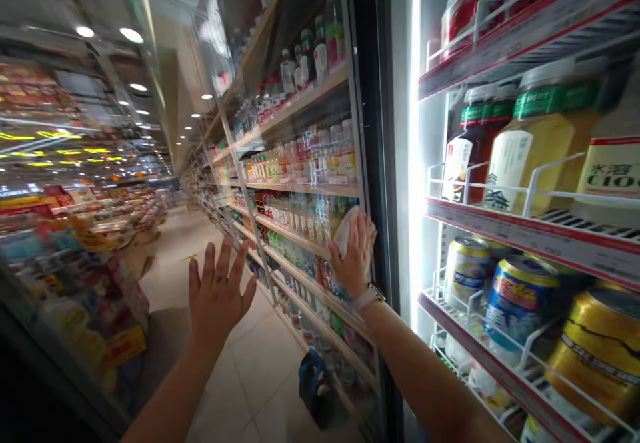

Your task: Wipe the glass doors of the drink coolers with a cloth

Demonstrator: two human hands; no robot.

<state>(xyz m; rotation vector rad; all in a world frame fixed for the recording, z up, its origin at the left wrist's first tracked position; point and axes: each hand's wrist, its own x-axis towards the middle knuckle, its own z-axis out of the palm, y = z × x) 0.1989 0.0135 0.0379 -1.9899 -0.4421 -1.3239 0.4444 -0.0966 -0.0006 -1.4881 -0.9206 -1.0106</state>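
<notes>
We were in a long, brightly lit supermarket aisle (175, 229), and the big glass door (300, 106) of a drinks cooler (430, 129) filled the middle of the view! Left of that glass door, a tiled floor (250, 369) ran away beside packed displays of goods (65, 283). Seen through the glass door, wooden shelves (300, 186) were lined with bottled drinks (300, 156). To its right, inside the cooler, stood wire-racked shelves (525, 236) with red-edged price strips, carrying large bottles (535, 136) above big gold and blue cans (597, 349). Behind the glass door, low down, sat a dark blue bag (315, 389) on the floor.

And now the hands! The right hand (355, 256) was up against the glass door, closed around a white cloth (346, 233) and pressing it flat onto the pane. The left hand (220, 289) was wide open, fingers spread, raised just left of the right hand; I couldn't tell whether it touched the glass. A wristwatch (369, 297) sat on the right wrist.
</notes>
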